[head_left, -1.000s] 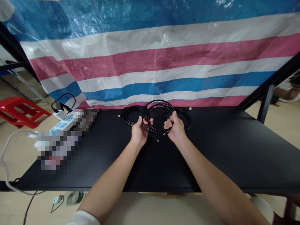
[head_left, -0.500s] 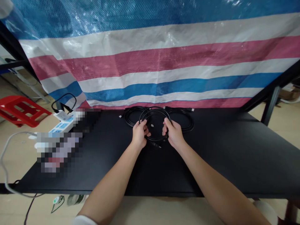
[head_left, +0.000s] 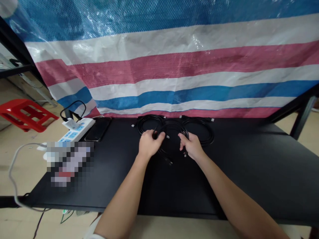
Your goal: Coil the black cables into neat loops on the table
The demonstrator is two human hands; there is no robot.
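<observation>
My left hand (head_left: 149, 144) and my right hand (head_left: 192, 146) each grip one side of a coiled black cable (head_left: 171, 127), which lies low on the black table (head_left: 249, 166). Both hands have their fingers curled round the loops. A cable plug (head_left: 168, 161) sticks out toward me between my wrists. Behind the held coil lie two more black cable coils, one at the left (head_left: 147, 120) and one at the right (head_left: 203, 127), close to the striped tarp.
A striped blue, white and red tarp (head_left: 174, 66) hangs behind the table. A black phone (head_left: 98, 129) and a white power strip (head_left: 74, 131) sit at the far left. A red stool (head_left: 27, 113) stands on the floor at the left.
The coil was held upright above the table; both hands have lowered it flat onto the tabletop. The camera view has shifted slightly.
</observation>
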